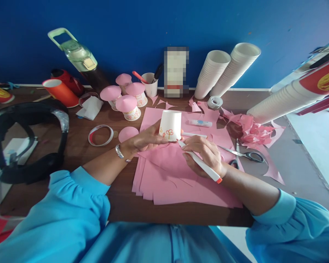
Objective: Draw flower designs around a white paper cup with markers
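Observation:
My left hand (150, 138) is closed around the lower part of a white paper cup (171, 122), which is held upside down with its rim toward me. Orange and yellow flowers are drawn near that rim. In my right hand (205, 155) is a white marker (204, 167) with an orange end, its tip close to the cup's lower right edge; I cannot tell whether it touches. Beneath both hands lie stacked pink paper sheets (164, 186). A glue stick (199, 123) and another white pen (194, 135) rest on the paper just beyond the cup.
Several small cups with pink cone roofs (126, 104) stand left of centre. Scissors (246, 155) and pink scraps (252, 128) lie at the right. Tall cup stacks (212, 75) and a bottle (79, 58) stand by the blue wall. A tape roll (100, 135) and black headgear (30, 175) lie left.

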`<state>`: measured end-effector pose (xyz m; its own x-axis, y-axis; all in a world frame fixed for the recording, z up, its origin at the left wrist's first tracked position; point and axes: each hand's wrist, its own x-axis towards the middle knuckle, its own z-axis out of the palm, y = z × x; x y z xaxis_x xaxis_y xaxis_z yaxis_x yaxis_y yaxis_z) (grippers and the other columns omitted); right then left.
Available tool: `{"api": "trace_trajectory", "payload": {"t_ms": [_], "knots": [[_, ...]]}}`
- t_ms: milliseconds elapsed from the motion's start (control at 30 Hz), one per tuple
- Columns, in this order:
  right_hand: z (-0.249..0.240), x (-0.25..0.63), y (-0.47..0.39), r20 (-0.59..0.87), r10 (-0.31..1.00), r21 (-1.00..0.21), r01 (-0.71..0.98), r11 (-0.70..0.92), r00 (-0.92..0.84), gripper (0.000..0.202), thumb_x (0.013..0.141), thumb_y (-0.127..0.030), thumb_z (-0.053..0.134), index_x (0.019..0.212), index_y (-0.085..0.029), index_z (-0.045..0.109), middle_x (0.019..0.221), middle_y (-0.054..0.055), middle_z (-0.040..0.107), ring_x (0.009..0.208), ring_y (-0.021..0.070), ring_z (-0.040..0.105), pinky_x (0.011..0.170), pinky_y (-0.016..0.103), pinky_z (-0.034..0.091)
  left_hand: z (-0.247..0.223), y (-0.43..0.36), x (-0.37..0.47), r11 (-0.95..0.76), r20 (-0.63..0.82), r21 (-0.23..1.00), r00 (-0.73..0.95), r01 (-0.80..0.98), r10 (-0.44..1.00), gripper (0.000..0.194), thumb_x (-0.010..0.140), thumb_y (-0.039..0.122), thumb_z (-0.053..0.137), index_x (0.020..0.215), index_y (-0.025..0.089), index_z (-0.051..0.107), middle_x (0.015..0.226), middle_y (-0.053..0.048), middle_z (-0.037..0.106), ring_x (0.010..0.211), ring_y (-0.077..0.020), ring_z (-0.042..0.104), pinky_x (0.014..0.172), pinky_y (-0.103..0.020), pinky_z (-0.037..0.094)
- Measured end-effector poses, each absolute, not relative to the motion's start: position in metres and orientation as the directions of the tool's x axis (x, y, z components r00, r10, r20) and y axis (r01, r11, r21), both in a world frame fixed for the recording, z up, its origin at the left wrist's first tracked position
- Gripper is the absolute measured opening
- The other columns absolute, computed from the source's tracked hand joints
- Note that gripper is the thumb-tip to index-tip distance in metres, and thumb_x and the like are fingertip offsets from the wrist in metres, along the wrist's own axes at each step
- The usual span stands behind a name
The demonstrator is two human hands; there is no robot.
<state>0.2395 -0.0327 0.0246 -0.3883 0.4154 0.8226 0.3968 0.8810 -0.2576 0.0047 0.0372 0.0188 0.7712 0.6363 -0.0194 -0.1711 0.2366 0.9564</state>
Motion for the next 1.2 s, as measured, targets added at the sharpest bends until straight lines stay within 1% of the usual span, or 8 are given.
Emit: {"api": "trace_trajectory", "payload": {"t_ms": [133, 267, 333, 433, 567, 733, 900, 1200], "knots": [[0.023, 0.24, -0.031, 0.829, 0.416, -0.274, 0.376, 0.885, -0.374, 0.022, 0.098, -0.011, 0.066, 0.118, -0.021, 0.065, 0.093, 0.006, 0.076, 0.093, 0.0264, 0.082, 0.075, 0.04, 0.07, 0.017, 0.039, 0.008, 0.233, -0.01, 0.954, 0.759, -0.188, 0.651, 0.064, 0.079, 0.053, 0.096, 0.133, 0.028, 0.075, 0.137, -0.011, 0.077, 0.132, -0.0371, 0.073, 0.111, -0.05, 0.062], [0.023, 0.239, -0.031, 0.81, 0.442, -0.3, 0.375, 0.877, -0.386, 0.024, 0.099, -0.01, 0.065, 0.119, -0.023, 0.064, 0.095, 0.005, 0.075, 0.101, 0.0284, 0.084, 0.075, 0.041, 0.071, 0.01, 0.042, 0.007, 0.248, -0.025, 0.952, 0.761, -0.18, 0.648, 0.074, 0.08, 0.052, 0.095, 0.145, 0.028, 0.068, 0.135, -0.011, 0.078, 0.126, -0.0363, 0.075, 0.104, -0.049, 0.062], [0.023, 0.238, -0.032, 0.804, 0.445, -0.305, 0.37, 0.878, -0.393, 0.024, 0.1, -0.009, 0.064, 0.119, -0.022, 0.064, 0.095, 0.006, 0.075, 0.102, 0.0281, 0.084, 0.076, 0.04, 0.071, 0.008, 0.044, 0.007, 0.231, -0.024, 0.958, 0.757, -0.169, 0.653, 0.08, 0.075, 0.053, 0.098, 0.145, 0.028, 0.068, 0.132, -0.011, 0.078, 0.124, -0.0372, 0.075, 0.102, -0.048, 0.062], [0.022, 0.238, -0.033, 0.799, 0.445, -0.309, 0.359, 0.881, -0.405, 0.023, 0.1, -0.009, 0.064, 0.119, -0.021, 0.064, 0.096, 0.007, 0.075, 0.104, 0.0273, 0.084, 0.078, 0.038, 0.072, 0.008, 0.045, 0.008, 0.223, -0.047, 0.965, 0.75, -0.136, 0.66, 0.085, 0.069, 0.045, 0.102, 0.145, 0.028, 0.067, 0.126, -0.01, 0.079, 0.118, -0.0346, 0.076, 0.096, -0.044, 0.062], [0.021, 0.239, -0.033, 0.804, 0.435, -0.296, 0.362, 0.884, -0.405, 0.025, 0.1, -0.01, 0.064, 0.121, -0.023, 0.065, 0.097, 0.006, 0.076, 0.095, 0.0257, 0.083, 0.076, 0.039, 0.072, 0.009, 0.044, 0.009, 0.241, -0.093, 0.965, 0.733, -0.099, 0.674, 0.086, 0.072, 0.038, 0.1, 0.149, 0.026, 0.063, 0.12, -0.009, 0.079, 0.111, -0.0283, 0.075, 0.091, -0.039, 0.06], [0.023, 0.239, -0.034, 0.797, 0.448, -0.277, 0.413, 0.868, -0.405, 0.03, 0.097, -0.006, 0.064, 0.121, -0.023, 0.064, 0.091, 0.004, 0.077, 0.076, 0.0207, 0.077, 0.064, 0.033, 0.066, 0.01, 0.043, 0.008, 0.226, -0.067, 0.967, 0.743, -0.116, 0.666, 0.079, 0.076, 0.037, 0.099, 0.146, 0.024, 0.065, 0.121, -0.011, 0.079, 0.114, -0.0304, 0.075, 0.095, -0.042, 0.06], [0.023, 0.239, -0.035, 0.789, 0.45, -0.27, 0.424, 0.865, -0.418, 0.03, 0.098, -0.006, 0.063, 0.121, -0.024, 0.063, 0.091, 0.003, 0.077, 0.075, 0.0197, 0.077, 0.063, 0.032, 0.065, 0.01, 0.043, 0.008, 0.225, -0.066, 0.969, 0.758, -0.107, 0.649, 0.079, 0.074, 0.045, 0.1, 0.143, 0.026, 0.067, 0.121, -0.01, 0.08, 0.114, -0.0332, 0.076, 0.098, -0.047, 0.061], [0.023, 0.237, -0.034, 0.795, 0.444, -0.264, 0.423, 0.867, -0.413, 0.03, 0.097, -0.005, 0.065, 0.121, -0.023, 0.063, 0.092, 0.003, 0.078, 0.077, 0.0192, 0.077, 0.063, 0.03, 0.064, 0.012, 0.042, 0.008, 0.21, -0.076, 0.974, 0.746, -0.086, 0.661, 0.082, 0.075, 0.041, 0.099, 0.147, 0.024, 0.062, 0.125, -0.011, 0.078, 0.113, -0.0304, 0.075, 0.093, -0.042, 0.06]]}}
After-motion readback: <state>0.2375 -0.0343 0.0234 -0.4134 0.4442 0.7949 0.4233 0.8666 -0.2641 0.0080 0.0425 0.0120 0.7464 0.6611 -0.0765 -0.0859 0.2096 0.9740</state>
